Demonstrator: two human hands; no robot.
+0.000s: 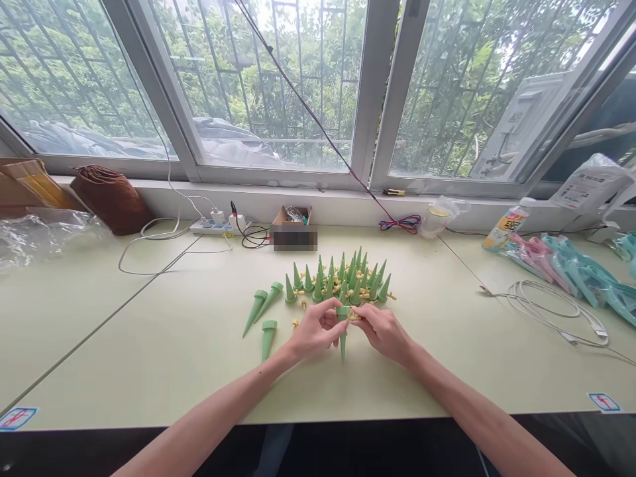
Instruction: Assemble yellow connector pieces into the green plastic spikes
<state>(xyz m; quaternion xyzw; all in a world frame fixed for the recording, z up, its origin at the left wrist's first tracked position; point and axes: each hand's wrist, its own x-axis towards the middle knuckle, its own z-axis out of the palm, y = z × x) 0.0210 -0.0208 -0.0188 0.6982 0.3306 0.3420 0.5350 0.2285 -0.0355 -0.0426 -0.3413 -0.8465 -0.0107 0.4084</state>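
A green watering spike (342,341) hangs point down in my left hand (318,329), its fingers closed around it just under the wide ribbed cap. Pinched in my right hand (383,329) is a small yellow valve (354,315), right up against the side of that cap. Whether the valve sits in the cap is hidden by my fingertips. Beyond my hands, several green spikes (318,288) stand point up in a cluster, with yellow valves among them. To the left lie three loose spikes (255,311). Two small yellow valves (295,324) rest near my left hand.
On the pale table (173,351) stand a small box (293,237) and a power strip (216,225) with cables at the back. A bottle (507,224), a coiled white cable (556,311) and bagged pink and teal items (576,271) are at the right. A brown bag (112,199) is at the left.
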